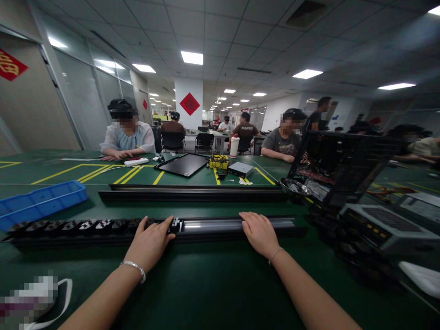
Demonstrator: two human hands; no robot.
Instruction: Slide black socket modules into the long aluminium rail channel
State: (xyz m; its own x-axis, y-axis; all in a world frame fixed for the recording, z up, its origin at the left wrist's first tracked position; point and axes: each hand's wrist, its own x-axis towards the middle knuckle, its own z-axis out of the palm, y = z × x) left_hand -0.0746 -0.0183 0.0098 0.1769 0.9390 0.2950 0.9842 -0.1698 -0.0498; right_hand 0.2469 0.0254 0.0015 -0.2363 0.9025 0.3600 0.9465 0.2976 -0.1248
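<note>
A long black channel rail [220, 237] lies crosswise in front of me. Its left part holds a row of several black socket-like modules [118, 224], some with shiny metal on top; the right part shows a bare grey inner floor. My left hand [147, 243] is closed over the rail at the right end of the row, its thumb on the near side and fingers over the top, around the last module [176, 224]. Gripping the rail's bare right part, my right hand [261, 233] has its fingers over the far rim; its thumb is mostly hidden.
Beyond lies another black rail [192, 195]. A blue bin [44, 199] is at the left, an open computer case [340, 169], metal bowl [294, 187] and power supply [388, 227] at the right. A blurred strapped item [30, 298] sits front left. Co-workers sit across the table.
</note>
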